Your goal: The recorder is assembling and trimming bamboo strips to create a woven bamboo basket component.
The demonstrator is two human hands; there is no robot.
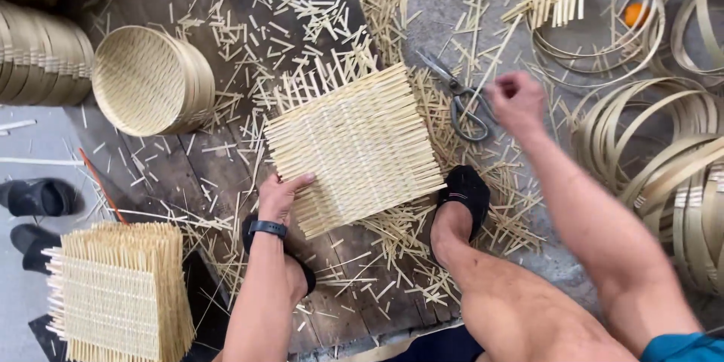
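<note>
Sitting low over a dark wooden floor (pixel 188 173), the person presses the left hand (pixel 280 197) flat, fingers spread, on the near left edge of a square woven bamboo mat (pixel 354 152) that lies in the middle of the scene between the two feet. The right hand (pixel 516 102) is raised to the right of the mat, closed into a loose fist; it seems to pinch a thin bamboo strip (pixel 498 56), but this is too fine to tell surely. The weave of the mat looks full and tight across its middle, so the weaving seems mostly done, while many strip ends at its far edge stand out uneven and untrimmed. Grey scissors (pixel 460 98) lie just beside the far right corner of the mat, near the right hand, untouched. A stack of similar mats (pixel 121 294) stands at the near left, and a round shallow basket (pixel 151 79) with a woven bottom leans at the far left. Thin flat bamboo hoops (pixel 664 151) are piled at the right. Short pale offcuts (pixel 286 7), dry and straight, cover the floor everywhere.
</note>
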